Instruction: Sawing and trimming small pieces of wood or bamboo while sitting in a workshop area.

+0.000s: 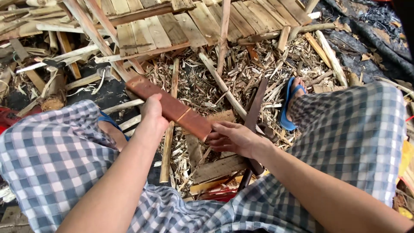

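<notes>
A flat reddish-brown wooden board (172, 105) with a pale line across it slants from upper left to lower right between my knees. My left hand (153, 112) grips its middle from the near side. My right hand (233, 139) holds the board's lower right end, fingers curled under it. A long dark blade-like tool (255, 108) lies under my right hand, running up and away from me; its lower end passes beneath my right wrist.
Wood shavings and splints (241, 73) cover the ground ahead. A slatted wooden pallet (181, 21) lies beyond, with loose sticks on the left. My legs in checked cloth flank the work, and my right foot wears a blue sandal (286, 108).
</notes>
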